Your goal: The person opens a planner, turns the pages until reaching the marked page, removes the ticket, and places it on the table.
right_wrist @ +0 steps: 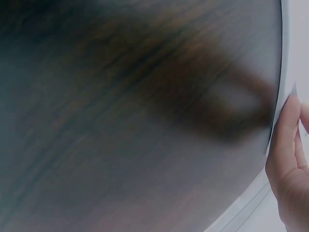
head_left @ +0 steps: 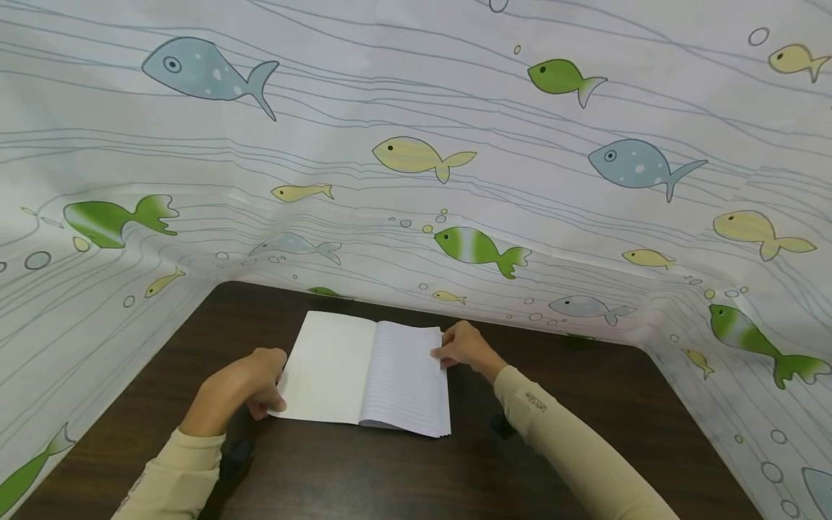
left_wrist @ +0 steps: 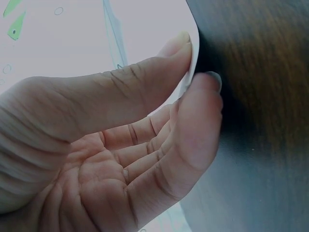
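Beige sleeves (head_left: 578, 448) reach over a dark brown table (head_left: 364, 477) from the near side. The left hand (head_left: 245, 379) pinches a notebook (head_left: 331, 368) near its lower left corner; the right hand (head_left: 466, 345) pinches the right edge of its lined side (head_left: 404, 372). The notebook lies open on the table, between both hands. Behind it rises white fish-printed sheeting (head_left: 351, 202).

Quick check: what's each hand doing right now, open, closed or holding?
Left hand: closed, pinching the blank left side of the open notebook by its edge.
Right hand: closed, pinching the notebook's right edge.
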The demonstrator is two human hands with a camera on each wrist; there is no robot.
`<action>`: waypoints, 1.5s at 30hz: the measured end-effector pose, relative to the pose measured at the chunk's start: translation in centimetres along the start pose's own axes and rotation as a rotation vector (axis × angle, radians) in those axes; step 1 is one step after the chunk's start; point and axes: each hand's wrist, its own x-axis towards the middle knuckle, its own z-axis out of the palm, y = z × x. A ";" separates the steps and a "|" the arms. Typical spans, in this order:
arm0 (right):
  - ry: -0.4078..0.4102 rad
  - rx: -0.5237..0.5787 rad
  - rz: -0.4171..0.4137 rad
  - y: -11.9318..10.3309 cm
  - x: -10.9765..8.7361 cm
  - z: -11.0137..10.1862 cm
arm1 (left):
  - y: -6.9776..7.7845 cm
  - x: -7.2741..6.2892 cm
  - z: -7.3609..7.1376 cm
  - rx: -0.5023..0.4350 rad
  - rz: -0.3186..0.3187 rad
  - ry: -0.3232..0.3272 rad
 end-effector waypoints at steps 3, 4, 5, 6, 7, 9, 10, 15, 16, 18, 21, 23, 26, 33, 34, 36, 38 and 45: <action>-0.017 0.047 -0.004 0.1 -0.1 -0.2 | 0.0 0.0 0.0 0.000 0.000 0.002; -0.021 0.057 -0.006 0.2 -0.1 -0.2 | 0.0 0.0 0.0 0.001 0.000 0.004; -0.024 0.062 -0.008 0.2 -0.1 -0.3 | 0.0 0.0 0.0 0.000 0.001 0.004; -0.025 0.063 -0.011 0.2 -0.1 -0.3 | 0.0 0.0 0.0 0.001 0.000 0.005; -0.026 0.065 -0.010 0.2 -0.1 -0.3 | 0.0 0.0 0.0 -0.001 -0.001 0.006; -0.029 0.065 -0.007 0.2 -0.1 -0.2 | 0.0 0.0 0.0 -0.002 -0.002 0.009; -0.028 0.061 -0.009 0.2 -0.1 -0.2 | 0.0 0.0 0.0 -0.004 -0.002 0.010; -0.021 0.069 -0.014 0.4 -0.2 -0.2 | 0.0 0.0 0.0 -0.012 0.002 0.018; -0.018 0.070 -0.017 0.5 -0.2 -0.2 | -0.1 0.0 0.0 -0.017 0.002 0.019; -0.012 0.078 -0.016 0.5 -0.2 -0.2 | -0.1 0.0 0.0 -0.025 0.003 0.019; -0.005 0.077 -0.015 0.6 -0.1 -0.2 | -0.2 -0.1 -0.1 -0.036 0.003 0.019; -0.007 0.088 -0.010 0.4 -0.1 -0.3 | -0.2 -0.2 -0.1 -0.039 0.005 0.016; -0.009 0.100 -0.007 0.2 -0.2 -0.5 | -0.3 -0.3 -0.2 -0.039 0.008 0.011; 0.020 0.142 -0.013 -1.0 0.1 -1.1 | -0.5 -0.3 -0.7 -0.045 0.024 0.007; 0.018 0.147 -0.016 -1.1 0.2 -1.2 | -0.6 -0.3 -0.7 -0.050 0.024 0.007; 0.019 0.155 -0.019 -1.5 0.3 -1.3 | -0.6 -0.4 -0.7 -0.057 0.023 0.006; 0.020 0.157 -0.021 -1.8 0.3 -1.4 | -0.6 -0.4 -0.7 -0.055 0.019 0.008; 0.011 0.189 -0.036 -3.1 0.2 -1.6 | -0.6 -0.3 -0.7 -0.051 0.019 0.003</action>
